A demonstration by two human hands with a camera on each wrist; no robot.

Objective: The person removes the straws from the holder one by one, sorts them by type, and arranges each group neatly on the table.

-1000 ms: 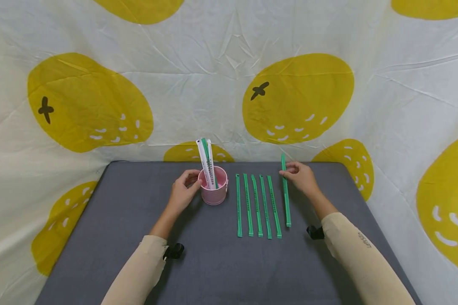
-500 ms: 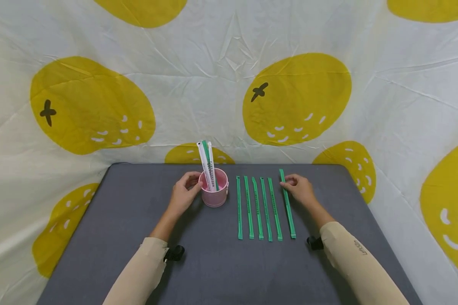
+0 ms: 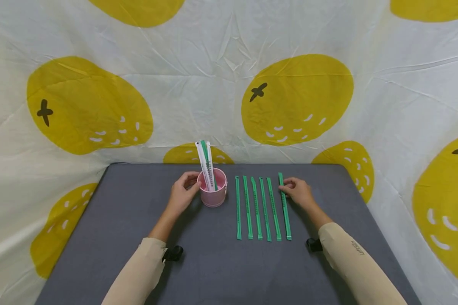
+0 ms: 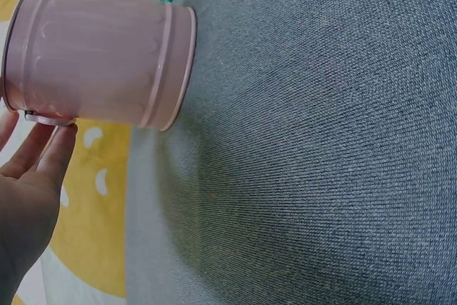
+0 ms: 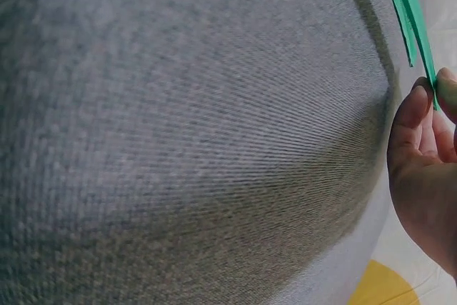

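In the head view, my left hand [image 3: 183, 191] holds a small pink bucket [image 3: 213, 198] at its left side, thumb at the rim. The left wrist view shows the fingertips [image 4: 66, 133] against the bucket's side lug. Two white wrapped straws [image 3: 203, 161] and a green one stand leaning inside the bucket. My right hand [image 3: 298, 192] pinches a green wrapped straw [image 3: 285, 212] near its far end. That straw is rightmost beside a row of several green wrapped straws [image 3: 257, 212]. In the right wrist view, thumb and finger meet on the green straw.
A dark grey cloth-covered table [image 3: 213, 271] bears everything. Behind it hangs a white curtain [image 3: 198, 106] printed with large yellow fruit, close to the table's far edge. Black wrist cameras [image 3: 173, 253] sit at both cuffs.
The right hand has brought its green straw down and toward the near side, then slightly left, until it lies roughly in line with the row. The left hand stays at the bucket.
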